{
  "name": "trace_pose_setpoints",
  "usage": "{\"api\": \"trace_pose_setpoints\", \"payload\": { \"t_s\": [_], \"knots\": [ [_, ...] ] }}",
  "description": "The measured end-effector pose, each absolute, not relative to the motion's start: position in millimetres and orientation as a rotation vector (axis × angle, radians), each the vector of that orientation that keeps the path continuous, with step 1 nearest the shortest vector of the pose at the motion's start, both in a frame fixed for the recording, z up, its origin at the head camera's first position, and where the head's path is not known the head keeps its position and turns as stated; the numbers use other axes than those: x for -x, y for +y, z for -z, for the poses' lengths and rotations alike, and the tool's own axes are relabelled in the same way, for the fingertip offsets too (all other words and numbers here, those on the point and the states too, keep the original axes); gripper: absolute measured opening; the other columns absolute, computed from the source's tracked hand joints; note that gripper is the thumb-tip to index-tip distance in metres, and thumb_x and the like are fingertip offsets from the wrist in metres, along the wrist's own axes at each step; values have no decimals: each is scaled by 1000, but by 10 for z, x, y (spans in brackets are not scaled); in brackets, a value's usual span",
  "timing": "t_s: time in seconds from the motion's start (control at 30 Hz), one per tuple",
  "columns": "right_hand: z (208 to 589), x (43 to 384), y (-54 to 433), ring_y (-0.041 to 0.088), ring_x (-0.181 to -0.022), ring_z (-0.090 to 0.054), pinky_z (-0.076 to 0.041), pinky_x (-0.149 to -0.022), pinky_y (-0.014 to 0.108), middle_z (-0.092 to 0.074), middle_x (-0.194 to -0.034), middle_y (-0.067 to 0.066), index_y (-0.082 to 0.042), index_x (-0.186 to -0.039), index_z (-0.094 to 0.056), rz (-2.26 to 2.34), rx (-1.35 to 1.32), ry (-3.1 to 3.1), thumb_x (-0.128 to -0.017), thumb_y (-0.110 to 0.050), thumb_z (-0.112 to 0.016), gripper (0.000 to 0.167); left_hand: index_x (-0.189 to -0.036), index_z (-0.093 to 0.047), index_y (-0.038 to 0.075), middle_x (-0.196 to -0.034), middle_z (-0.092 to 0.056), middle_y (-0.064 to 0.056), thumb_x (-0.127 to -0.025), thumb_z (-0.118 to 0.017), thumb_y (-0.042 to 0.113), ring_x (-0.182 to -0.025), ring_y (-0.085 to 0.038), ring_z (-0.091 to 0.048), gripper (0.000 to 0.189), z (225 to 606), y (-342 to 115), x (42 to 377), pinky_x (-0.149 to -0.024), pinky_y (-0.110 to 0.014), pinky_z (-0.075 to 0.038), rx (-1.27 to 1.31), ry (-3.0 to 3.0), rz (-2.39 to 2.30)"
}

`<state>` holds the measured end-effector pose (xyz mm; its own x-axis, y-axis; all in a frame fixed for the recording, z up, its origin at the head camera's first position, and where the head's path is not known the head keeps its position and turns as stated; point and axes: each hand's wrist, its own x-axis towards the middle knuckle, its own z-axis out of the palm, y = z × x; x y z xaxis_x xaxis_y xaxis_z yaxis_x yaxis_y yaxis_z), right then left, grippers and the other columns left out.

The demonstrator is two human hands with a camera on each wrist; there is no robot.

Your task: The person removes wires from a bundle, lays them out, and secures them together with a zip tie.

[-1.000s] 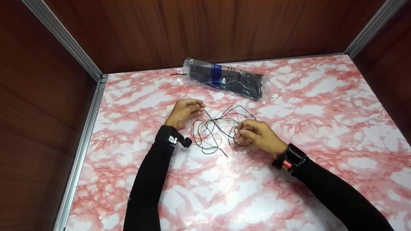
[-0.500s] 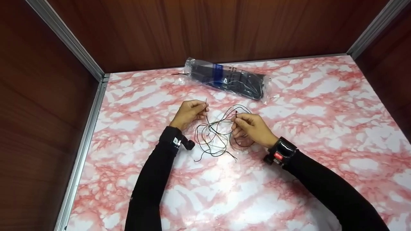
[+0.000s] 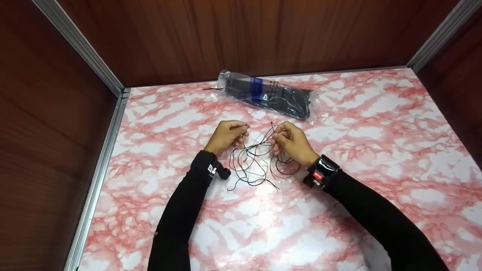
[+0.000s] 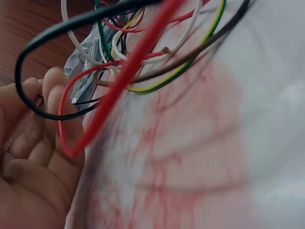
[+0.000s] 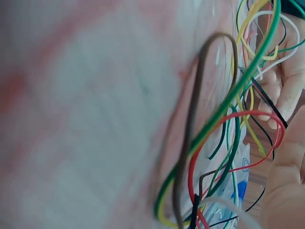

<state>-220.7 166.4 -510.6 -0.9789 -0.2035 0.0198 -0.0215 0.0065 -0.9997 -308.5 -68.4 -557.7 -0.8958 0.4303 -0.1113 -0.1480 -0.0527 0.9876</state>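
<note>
A loose tangle of thin wires (image 3: 260, 180) lies on the table between the two hands, in red, white, brown, green, black and yellow-green. The left hand (image 3: 228, 135) pinches a dark wire between thumb and forefinger at the tangle's upper left; the left wrist view shows a black wire (image 4: 45, 114) curving to those fingertips. At the upper right, the right hand (image 3: 293, 141) pinches another dark wire, whose tip (image 3: 272, 123) stands up above the fingers. Up close in the right wrist view, a brown wire (image 5: 190, 109) and a yellow-green one loop out in front of the right hand.
Behind the hands lies a clear plastic bag (image 3: 265, 96) with a black item inside and a blue band. A thin dark wire (image 3: 211, 89) sticks out at its left end. Brown wood-grain panels (image 3: 263, 34) stand around the red-and-white marbled table (image 3: 244, 233).
The right hand has moved up and left, nearer the left hand, with its wire. The left hand has shifted slightly right and down. The wire between them has slackened.
</note>
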Motion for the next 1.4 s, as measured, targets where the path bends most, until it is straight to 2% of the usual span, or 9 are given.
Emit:
{"api": "trace_pose_setpoints", "payload": {
  "t_s": [0.23,0.4,0.53,0.67,0.83,1.03,1.13,1.27,1.4],
  "knots": [
    [5101,2225,1611,52,-68,-60,-49,-65,64,-58,-85,40,7,-100,-54,2049,227,2240,-95,5,-54,5,-115,-71,3,-86,-68,-19,-91,-69,18,-55,-16,-56,28,5557,-603,3040,-46,-24,-47,-442,2076,-1847],
    [5097,2237,1600,44,-65,-63,-51,-64,61,-58,-88,41,11,-102,-53,1998,236,2264,-96,4,-55,10,-105,-76,11,-85,-70,-10,-90,-70,18,-67,-29,-64,18,5517,-555,3028,-52,-24,-49,-515,2224,-1747],
    [5094,2237,1601,42,-65,-63,-52,-64,59,-59,-91,40,8,-100,-54,1958,245,2278,-96,3,-54,7,-105,-76,10,-90,-70,-14,-91,-70,18,-79,-33,-66,17,5484,-541,3018,-58,-23,-50,-597,2266,-1694],
    [5097,2247,1606,44,-66,-63,-52,-63,58,-60,-91,39,3,-98,-57,1942,250,2275,-96,4,-53,4,-107,-75,9,-94,-71,-15,-91,-69,18,-79,-23,-65,20,5464,-529,3012,-62,-22,-49,-661,2282,-1659],
    [5098,2250,1606,45,-64,-63,-50,-63,62,-59,-91,40,6,-98,-55,1979,260,2248,-97,3,-53,4,-109,-75,7,-93,-71,-14,-92,-68,17,-71,-11,-58,21,5446,-511,3009,-60,-22,-45,-699,2282,-1654],
    [5068,2205,1590,54,-69,-59,-50,-63,62,-58,-90,40,9,-101,-53,1964,252,2274,-96,2,-54,8,-108,-75,8,-94,-71,-15,-91,-69,17,-70,-16,-58,20,5449,-522,3018,-58,-22,-45,-678,2286,-1660],
    [5071,2204,1582,58,-71,-57,-51,-63,61,-59,-90,39,10,-102,-53,1948,261,2291,-96,1,-54,10,-107,-75,9,-96,-71,-12,-91,-69,18,-76,-17,-61,20,5450,-527,3025,-63,-23,-48,-686,2280,-1666],
    [5185,2262,1610,58,-70,-56,-51,-62,61,-60,-90,37,10,-103,-53,1970,228,2306,-97,2,-53,10,-107,-75,10,-101,-72,-10,-91,-69,19,-84,-19,-64,20,5453,-524,3021,-70,-25,-50,-677,2251,-1677],
    [5306,2318,1647,55,-70,-59,-52,-61,57,-61,-90,36,7,-103,-53,1931,197,2315,-97,0,-54,10,-107,-75,9,-100,-71,-13,-90,-70,18,-84,-27,-64,19,5455,-521,3012,-67,-25,-49,-643,2238,-1681]
  ]
}}
